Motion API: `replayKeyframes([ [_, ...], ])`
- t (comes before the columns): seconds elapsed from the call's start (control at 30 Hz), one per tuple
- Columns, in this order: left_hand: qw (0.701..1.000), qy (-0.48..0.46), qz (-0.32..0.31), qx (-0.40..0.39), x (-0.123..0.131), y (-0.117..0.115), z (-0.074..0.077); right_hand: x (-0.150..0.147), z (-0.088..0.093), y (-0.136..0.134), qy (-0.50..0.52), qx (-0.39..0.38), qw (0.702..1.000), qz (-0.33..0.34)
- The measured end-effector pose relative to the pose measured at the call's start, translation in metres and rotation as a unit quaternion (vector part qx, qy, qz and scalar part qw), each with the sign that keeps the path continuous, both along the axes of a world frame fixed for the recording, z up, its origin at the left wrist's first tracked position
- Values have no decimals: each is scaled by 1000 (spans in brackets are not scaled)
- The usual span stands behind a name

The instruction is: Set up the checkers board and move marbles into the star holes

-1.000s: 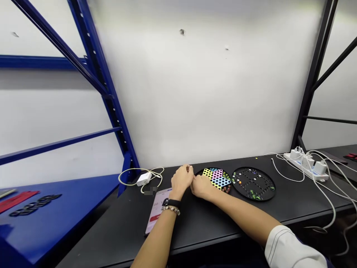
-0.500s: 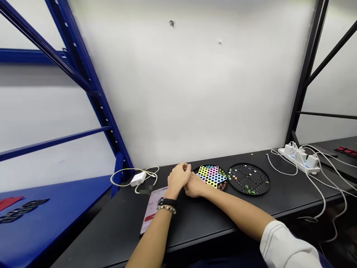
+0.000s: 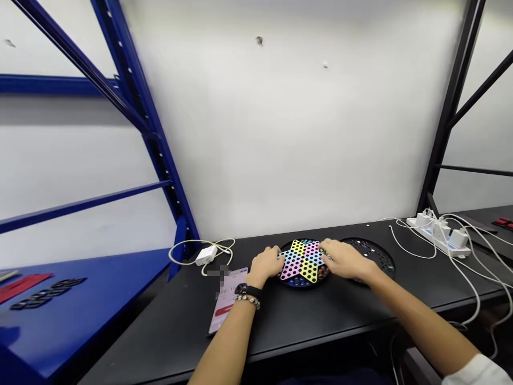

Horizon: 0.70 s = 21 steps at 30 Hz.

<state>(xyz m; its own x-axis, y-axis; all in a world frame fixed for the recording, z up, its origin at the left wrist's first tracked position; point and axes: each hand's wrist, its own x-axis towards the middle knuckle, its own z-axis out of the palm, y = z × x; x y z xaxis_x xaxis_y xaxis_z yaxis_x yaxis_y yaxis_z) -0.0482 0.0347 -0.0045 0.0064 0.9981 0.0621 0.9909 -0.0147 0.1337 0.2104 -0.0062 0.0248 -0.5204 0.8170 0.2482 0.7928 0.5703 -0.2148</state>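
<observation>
A round black tray (image 3: 303,287) bears a star-shaped board (image 3: 303,260) with yellow, pink and blue parts and rows of black holes. Coloured pieces show around the star inside the tray. At the left rim of the tray is my left hand (image 3: 265,266), fingers bent, fingertips at the star's left point. My right hand (image 3: 343,259) reaches over from the right, its fingers apart at the star's right point. Beneath my right hand and wrist, a second round black tray (image 3: 387,262) with small pieces is partly covered.
A phone (image 3: 229,299) lies left of my left wrist. Behind it is a white charger (image 3: 206,255) with a looped cable. A white power strip (image 3: 438,235) with plugs and cables lies at the right. A blue table (image 3: 100,289) stands at the left.
My hands, together before at the left edge of the star board, have parted. My right hand has moved right, across the board. More of the star now shows. The view has shifted slightly.
</observation>
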Motion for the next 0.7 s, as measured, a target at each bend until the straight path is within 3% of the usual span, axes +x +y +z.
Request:
replayKeyframes([
  [0.13, 1000, 6, -12, -15, -2, 1, -4, 102, -6, -2, -105, -78, 973, -189],
  [0.2, 1000, 9, -14, -16, -4, 1, -3, 136, -22, -5, -128, -110, 964, -206],
  [0.27, 1000, 14, -13, -17, -5, 1, -2, 156, -39, -8, -89, -107, 968, -210],
  [0.43, 1000, 20, -16, -15, -7, 0, -1, 168, -61, -7, -22, -99, 970, -221],
  [0.57, 1000, 21, -14, -13, -7, 0, -1, 158, -52, 1, -15, -98, 969, -227],
  [0.7, 1000, 23, -15, -9, -6, 0, -1, 131, -38, 12, 53, -68, 974, -208],
])
